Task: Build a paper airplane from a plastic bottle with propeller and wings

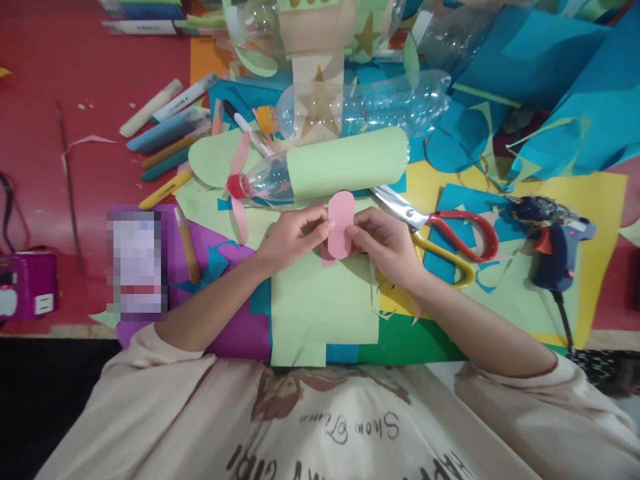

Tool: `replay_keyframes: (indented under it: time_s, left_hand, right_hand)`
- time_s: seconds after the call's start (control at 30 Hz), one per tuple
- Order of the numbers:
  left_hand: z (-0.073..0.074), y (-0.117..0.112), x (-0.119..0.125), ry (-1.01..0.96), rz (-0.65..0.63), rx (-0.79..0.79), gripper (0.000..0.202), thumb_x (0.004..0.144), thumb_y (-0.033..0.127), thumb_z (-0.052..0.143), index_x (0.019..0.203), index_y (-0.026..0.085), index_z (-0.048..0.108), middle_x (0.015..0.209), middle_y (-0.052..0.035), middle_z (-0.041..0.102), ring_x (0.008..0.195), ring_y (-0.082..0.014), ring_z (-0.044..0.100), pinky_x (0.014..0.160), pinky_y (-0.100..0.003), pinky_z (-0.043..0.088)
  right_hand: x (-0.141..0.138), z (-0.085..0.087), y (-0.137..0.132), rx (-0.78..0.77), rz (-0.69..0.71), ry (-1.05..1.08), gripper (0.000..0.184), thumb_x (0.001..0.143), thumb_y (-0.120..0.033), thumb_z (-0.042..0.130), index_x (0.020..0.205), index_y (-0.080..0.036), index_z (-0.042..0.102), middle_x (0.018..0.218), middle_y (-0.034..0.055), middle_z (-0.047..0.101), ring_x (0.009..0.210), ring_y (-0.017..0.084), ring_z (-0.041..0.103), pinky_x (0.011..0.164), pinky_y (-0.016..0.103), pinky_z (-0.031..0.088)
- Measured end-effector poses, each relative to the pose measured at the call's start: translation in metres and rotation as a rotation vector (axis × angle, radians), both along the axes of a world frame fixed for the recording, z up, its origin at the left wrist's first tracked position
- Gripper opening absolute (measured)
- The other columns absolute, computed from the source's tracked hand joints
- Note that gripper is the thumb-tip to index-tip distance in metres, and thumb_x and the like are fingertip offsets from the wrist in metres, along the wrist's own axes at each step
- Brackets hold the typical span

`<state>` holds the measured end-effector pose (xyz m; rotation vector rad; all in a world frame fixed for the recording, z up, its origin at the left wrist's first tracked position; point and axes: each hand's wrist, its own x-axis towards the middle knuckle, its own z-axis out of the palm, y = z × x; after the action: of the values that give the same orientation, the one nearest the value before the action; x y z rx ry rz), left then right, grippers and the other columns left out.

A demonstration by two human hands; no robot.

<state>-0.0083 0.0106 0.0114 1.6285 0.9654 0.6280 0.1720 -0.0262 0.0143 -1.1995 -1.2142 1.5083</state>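
Both hands hold a small pink oval paper cut-out (pixel 341 223) upright over a light green paper sheet (pixel 320 307). My left hand (pixel 293 235) pinches its left edge with closed fingers. My right hand (pixel 383 243) pinches its right edge. Just beyond the hands lies a clear plastic bottle wrapped in light green paper (pixel 345 163), with a red cap and pink paper propeller blades (pixel 235 187) at its left end.
Red and yellow-handled scissors (pixel 440 233) lie right of my hands, and a blue glue gun (pixel 547 243) farther right. Markers and glue sticks (pixel 165 127) lie at the upper left. Another clear bottle (pixel 365 107) and blue and yellow paper scraps cover the far table. A purple device (pixel 27 287) sits at left.
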Motion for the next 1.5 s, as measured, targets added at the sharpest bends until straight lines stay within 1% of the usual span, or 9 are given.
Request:
replay_keyframes:
  time_s: [0.27, 0.4, 0.57, 0.73, 0.87, 1.07, 1.3, 1.4, 1.5]
  left_hand:
    - [0.000, 0.002, 0.002, -0.127, 0.071, -0.034, 0.030, 0.088, 0.036, 0.052, 0.065, 0.018, 0.048, 0.055, 0.0044, 0.054, 0.047, -0.0066, 0.051, 0.045, -0.018, 0.037]
    - [-0.002, 0.004, 0.004, -0.190, 0.121, -0.037, 0.026, 0.085, 0.036, 0.056, 0.068, 0.018, 0.049, 0.058, 0.0052, 0.051, 0.052, -0.0067, 0.053, 0.049, -0.018, 0.040]
    - [-0.004, 0.004, 0.002, -0.326, 0.113, -0.104, 0.023, 0.083, 0.038, 0.063, 0.090, 0.021, 0.050, 0.073, 0.0043, 0.060, 0.066, -0.0084, 0.060, 0.061, -0.020, 0.048]
    - [-0.013, 0.002, -0.003, -0.386, 0.077, -0.037, 0.034, 0.083, 0.040, 0.065, 0.106, 0.027, 0.044, 0.090, 0.0037, 0.065, 0.079, -0.0095, 0.064, 0.071, -0.023, 0.051]
    - [-0.018, 0.003, -0.003, -0.322, 0.061, 0.070, 0.021, 0.084, 0.034, 0.064, 0.100, 0.023, 0.055, 0.094, 0.0014, 0.063, 0.082, -0.0089, 0.063, 0.075, -0.022, 0.052]
    - [-0.009, 0.003, -0.002, -0.232, 0.066, 0.084, 0.008, 0.082, 0.025, 0.062, 0.088, 0.019, 0.061, 0.089, -0.0002, 0.067, 0.082, -0.0103, 0.064, 0.076, -0.022, 0.053]
    - [-0.008, 0.003, 0.000, -0.173, 0.109, 0.037, 0.024, 0.081, 0.042, 0.064, 0.081, 0.019, 0.059, 0.086, -0.0010, 0.067, 0.081, -0.0120, 0.064, 0.076, -0.025, 0.053]
    - [-0.008, 0.003, 0.001, -0.148, 0.122, 0.039, 0.021, 0.082, 0.040, 0.062, 0.080, 0.019, 0.058, 0.081, 0.0000, 0.066, 0.077, -0.0114, 0.063, 0.072, -0.024, 0.052]
    - [-0.005, 0.002, 0.001, -0.118, 0.093, 0.053, 0.014, 0.082, 0.033, 0.059, 0.080, 0.019, 0.056, 0.079, 0.0004, 0.065, 0.073, -0.0106, 0.061, 0.068, -0.022, 0.051]
  right_hand:
    - [0.002, 0.001, 0.002, 0.086, 0.156, -0.210, 0.021, 0.081, -0.035, 0.065, 0.072, -0.017, 0.059, 0.064, -0.0001, 0.059, 0.056, 0.009, 0.047, 0.053, 0.025, 0.039]
    - [0.002, 0.001, 0.001, 0.041, 0.126, -0.221, 0.022, 0.082, -0.036, 0.061, 0.072, -0.017, 0.062, 0.063, 0.0003, 0.059, 0.056, 0.010, 0.047, 0.051, 0.025, 0.037]
    - [0.001, 0.004, 0.002, 0.049, 0.054, -0.227, 0.026, 0.082, -0.037, 0.061, 0.065, -0.018, 0.056, 0.057, -0.0026, 0.052, 0.054, 0.009, 0.043, 0.051, 0.024, 0.034]
    - [0.001, 0.005, 0.003, 0.060, 0.041, -0.212, 0.033, 0.083, -0.044, 0.059, 0.062, -0.019, 0.052, 0.054, -0.0037, 0.048, 0.052, 0.008, 0.038, 0.049, 0.024, 0.031]
    - [0.001, 0.006, 0.002, 0.064, 0.047, -0.220, 0.034, 0.083, -0.044, 0.059, 0.061, -0.018, 0.054, 0.053, -0.0032, 0.050, 0.050, 0.008, 0.039, 0.048, 0.024, 0.030]
    - [0.002, 0.005, 0.002, 0.081, 0.108, -0.277, 0.041, 0.083, -0.054, 0.057, 0.062, -0.018, 0.055, 0.054, -0.0021, 0.051, 0.051, 0.009, 0.041, 0.049, 0.025, 0.031]
    - [0.003, 0.005, 0.002, 0.150, 0.158, -0.245, 0.052, 0.086, -0.065, 0.047, 0.061, -0.019, 0.051, 0.055, -0.0022, 0.048, 0.051, 0.009, 0.040, 0.050, 0.025, 0.032]
    - [0.003, 0.003, 0.001, 0.141, 0.116, -0.161, 0.048, 0.089, -0.061, 0.046, 0.068, -0.019, 0.054, 0.059, -0.0017, 0.052, 0.054, 0.009, 0.045, 0.053, 0.025, 0.037]
    - [0.002, 0.000, 0.001, 0.071, 0.062, -0.082, 0.039, 0.083, -0.058, 0.059, 0.084, -0.019, 0.058, 0.067, -0.0017, 0.056, 0.059, 0.010, 0.051, 0.055, 0.024, 0.042]
